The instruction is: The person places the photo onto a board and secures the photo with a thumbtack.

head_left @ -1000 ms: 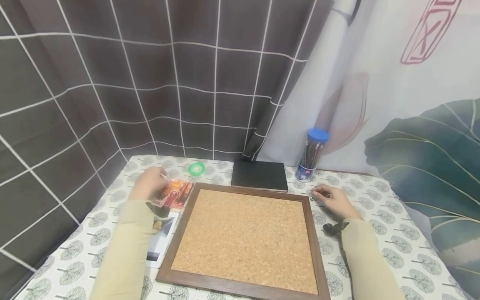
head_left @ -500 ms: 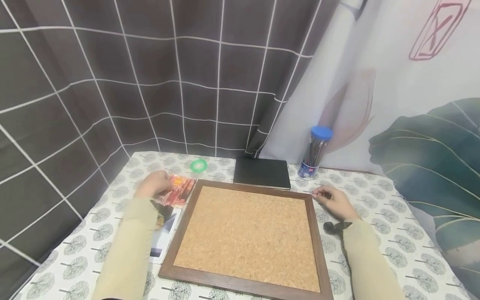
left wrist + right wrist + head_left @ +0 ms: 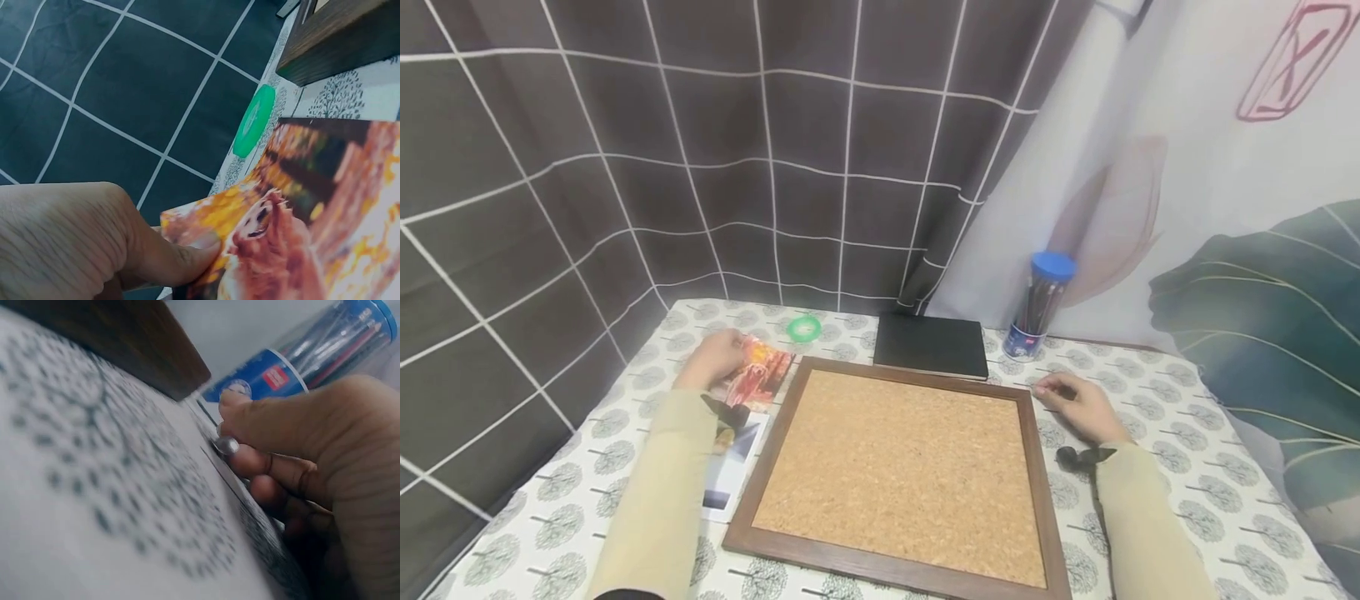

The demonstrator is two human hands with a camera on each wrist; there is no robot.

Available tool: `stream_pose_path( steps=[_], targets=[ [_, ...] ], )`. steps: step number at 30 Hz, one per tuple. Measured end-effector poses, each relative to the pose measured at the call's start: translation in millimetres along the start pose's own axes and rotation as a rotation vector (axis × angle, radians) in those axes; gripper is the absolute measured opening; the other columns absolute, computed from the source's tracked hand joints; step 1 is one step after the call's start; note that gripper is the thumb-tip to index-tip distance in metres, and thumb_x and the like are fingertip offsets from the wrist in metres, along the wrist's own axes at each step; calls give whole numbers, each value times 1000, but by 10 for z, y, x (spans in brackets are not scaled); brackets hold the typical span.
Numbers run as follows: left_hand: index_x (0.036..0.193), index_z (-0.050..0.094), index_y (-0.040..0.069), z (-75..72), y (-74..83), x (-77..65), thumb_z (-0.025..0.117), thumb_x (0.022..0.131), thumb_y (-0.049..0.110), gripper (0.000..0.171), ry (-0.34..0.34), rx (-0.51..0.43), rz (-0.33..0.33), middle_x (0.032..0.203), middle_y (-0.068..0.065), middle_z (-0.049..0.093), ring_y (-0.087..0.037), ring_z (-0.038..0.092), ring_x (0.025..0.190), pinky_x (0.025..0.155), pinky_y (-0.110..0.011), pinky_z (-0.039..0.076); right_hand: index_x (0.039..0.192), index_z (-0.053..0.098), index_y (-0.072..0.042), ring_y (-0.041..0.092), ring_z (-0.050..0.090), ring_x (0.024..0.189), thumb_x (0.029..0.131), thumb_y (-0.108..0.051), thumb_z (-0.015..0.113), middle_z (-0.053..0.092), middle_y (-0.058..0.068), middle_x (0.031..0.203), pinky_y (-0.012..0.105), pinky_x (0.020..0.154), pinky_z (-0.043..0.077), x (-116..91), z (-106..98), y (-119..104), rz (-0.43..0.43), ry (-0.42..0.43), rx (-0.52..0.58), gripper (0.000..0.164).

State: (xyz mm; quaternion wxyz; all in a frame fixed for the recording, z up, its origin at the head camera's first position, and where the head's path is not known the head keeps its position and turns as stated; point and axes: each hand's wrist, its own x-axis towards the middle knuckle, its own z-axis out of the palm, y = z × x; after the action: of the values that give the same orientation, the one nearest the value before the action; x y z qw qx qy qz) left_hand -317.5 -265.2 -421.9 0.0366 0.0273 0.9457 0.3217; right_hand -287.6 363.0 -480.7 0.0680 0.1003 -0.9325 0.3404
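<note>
My left hand [image 3: 713, 360] pinches the left edge of an orange-and-red photo print [image 3: 762, 377], thumb on top. In the left wrist view the print [image 3: 300, 237] shows a furry reddish animal against yellow leaves and bends up near the thumb. A framed cork board [image 3: 902, 475] lies flat in the middle of the table. Just past its far right corner, my right hand [image 3: 1078, 404] holds a small silver push pin [image 3: 227, 445] between thumb and index finger, low over the cloth. A second photo [image 3: 730, 471], partly under the left forearm, lies along the board's left side.
A green roll of tape [image 3: 803, 328] lies behind the photos. A black notebook [image 3: 931, 346] sits behind the board's far edge. To its right stands a blue-lidded jar of pencils [image 3: 1039, 308]. Grid-patterned curtain [image 3: 805, 200] hangs beyond the table.
My left hand has taken hold of the orange photo's edge, and that edge has tilted up. The right hand stays by the board's corner with the pin. The head view has shifted slightly.
</note>
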Motion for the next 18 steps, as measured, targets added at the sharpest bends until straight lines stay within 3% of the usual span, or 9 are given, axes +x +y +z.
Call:
stream_pose_path(
  steps=[5,10,14,18],
  targets=[
    [127,52,-12,-2,4,11,56,86,7,46,65,-86,-13,110,-27,61,-28,58,80,69,-37,52,111,70,-13,29,64,99,98,-32,67,72,9,109,55,91,47,-7,-53,37,-31,-5,-14,23],
    [141,39,-10,-52,44,19,55,88,9,58,100,-134,-34,125,-33,55,-37,59,95,81,-45,52,109,71,-12,32,65,101,99,-31,65,72,10,109,58,94,47,39,-67,43,-47,3,-15,22],
    [152,26,-1,-76,56,33,50,89,6,68,145,-167,-45,140,-37,45,-41,59,94,78,-47,52,108,71,-13,36,65,105,99,-33,65,72,11,111,61,97,45,31,-60,31,-38,11,-10,24],
    [154,27,4,-82,74,39,47,91,3,66,230,-184,-12,142,-37,43,-48,57,103,82,-54,52,108,72,-13,37,65,108,99,-36,65,72,12,113,61,97,44,8,-38,29,-26,27,-1,25]
  ],
)
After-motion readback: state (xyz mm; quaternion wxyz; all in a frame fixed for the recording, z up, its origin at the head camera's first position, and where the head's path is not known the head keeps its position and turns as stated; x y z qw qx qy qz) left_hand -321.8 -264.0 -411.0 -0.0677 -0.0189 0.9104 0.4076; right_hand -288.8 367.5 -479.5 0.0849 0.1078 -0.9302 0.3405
